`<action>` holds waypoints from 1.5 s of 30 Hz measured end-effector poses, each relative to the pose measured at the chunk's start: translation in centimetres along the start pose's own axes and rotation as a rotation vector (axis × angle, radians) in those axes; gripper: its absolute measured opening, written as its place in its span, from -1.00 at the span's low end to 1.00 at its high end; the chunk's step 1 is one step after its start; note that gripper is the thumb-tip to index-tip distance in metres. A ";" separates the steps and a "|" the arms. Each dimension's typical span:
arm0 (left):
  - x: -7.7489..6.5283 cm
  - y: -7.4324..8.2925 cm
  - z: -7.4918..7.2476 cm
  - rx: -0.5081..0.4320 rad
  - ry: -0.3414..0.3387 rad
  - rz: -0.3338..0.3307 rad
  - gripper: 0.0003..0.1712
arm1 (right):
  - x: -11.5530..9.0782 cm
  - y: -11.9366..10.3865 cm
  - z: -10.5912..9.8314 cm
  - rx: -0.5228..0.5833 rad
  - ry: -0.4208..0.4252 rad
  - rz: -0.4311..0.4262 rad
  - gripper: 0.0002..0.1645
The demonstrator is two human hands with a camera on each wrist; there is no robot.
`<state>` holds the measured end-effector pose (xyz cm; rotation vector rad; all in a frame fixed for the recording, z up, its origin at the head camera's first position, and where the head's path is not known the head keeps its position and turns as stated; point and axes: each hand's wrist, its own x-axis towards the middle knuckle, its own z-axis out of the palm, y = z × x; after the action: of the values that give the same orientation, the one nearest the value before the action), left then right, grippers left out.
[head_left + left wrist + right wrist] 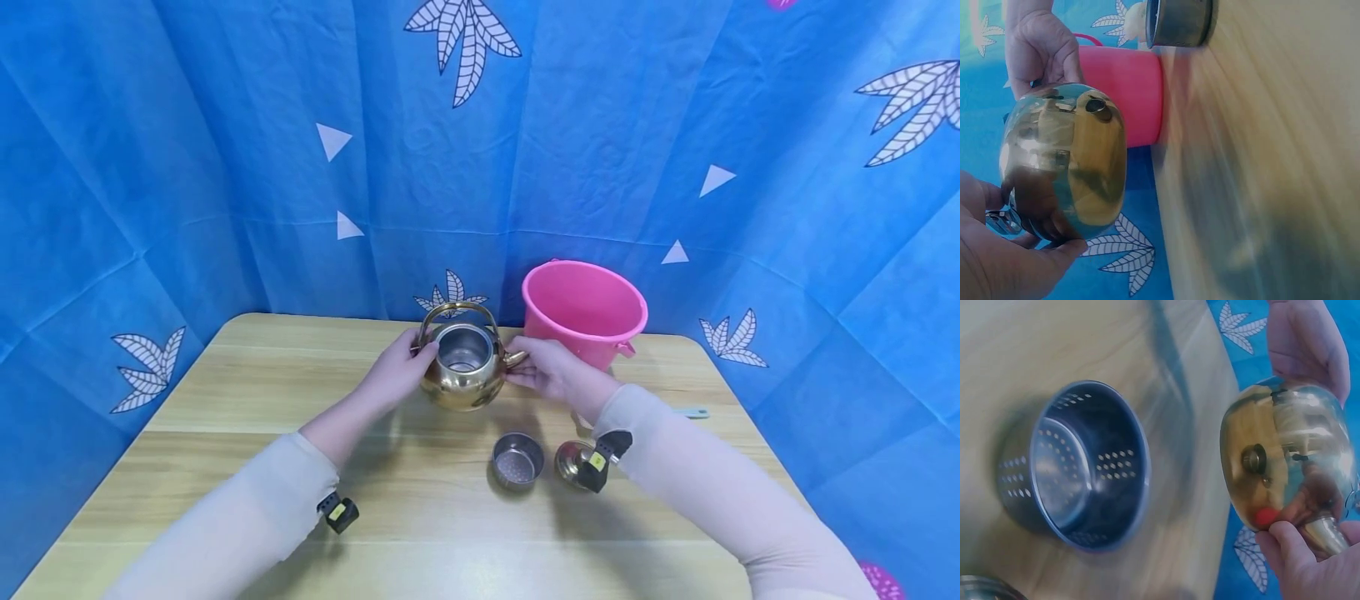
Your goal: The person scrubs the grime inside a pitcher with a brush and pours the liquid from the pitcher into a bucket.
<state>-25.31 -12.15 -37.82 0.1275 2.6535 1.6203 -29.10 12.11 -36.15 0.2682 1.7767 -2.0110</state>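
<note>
A shiny gold teapot (462,385) with its lid off is held above the table, its open mouth facing me and its arched handle raised. On the left side, my left hand (396,367) grips it by the handle's base, the thumb near the rim. My right hand (551,367) holds the spout side, fingers around the spout (1325,535). Below the teapot stands a perforated metal strainer basket (517,461), upright. Beside it lies the gold lid (573,463), partly hidden behind the right wrist camera.
A pink bucket (585,300) stands at the table's back edge, behind my right hand. Right of my right forearm, the tip of a pale green handle (692,412) shows on the wooden table (270,392). Blue curtains hang around the table.
</note>
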 end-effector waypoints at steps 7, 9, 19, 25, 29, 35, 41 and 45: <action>0.8 1.4 -0.3 0.008 0.000 0.027 -0.46 | -0.5 -1.4 -0.4 -0.012 -0.022 -0.020 -0.87; 1.0 1.7 -0.5 0.017 -0.005 0.040 -0.45 | -0.7 -1.7 -0.6 -0.012 -0.018 -0.026 -0.88; 2.0 3.6 -1.3 0.008 -0.010 0.079 -0.44 | -2.0 -3.9 -1.0 0.003 0.010 -0.066 -0.80; 2.6 5.2 -1.5 0.040 0.009 0.110 -0.39 | -2.7 -5.4 -1.4 0.011 0.020 -0.085 -0.81; 3.1 6.1 -1.5 0.069 0.012 0.139 -0.39 | -3.0 -6.2 -1.8 0.008 0.019 -0.105 -0.78; 4.0 7.2 -1.4 0.051 0.009 0.189 -0.41 | -3.4 -7.3 -2.5 0.000 0.028 -0.136 -0.73; 4.7 8.2 -1.4 0.006 0.000 0.248 -0.42 | -3.4 -8.6 -3.0 0.007 0.031 -0.167 -0.75; 5.2 8.8 -1.2 -0.013 -0.009 0.282 -0.42 | -3.6 -9.4 -3.4 0.002 0.039 -0.187 -0.79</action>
<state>-30.10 -8.81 -29.37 0.5287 2.7181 1.7022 -30.64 16.86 -26.75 0.1475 1.8862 -2.1488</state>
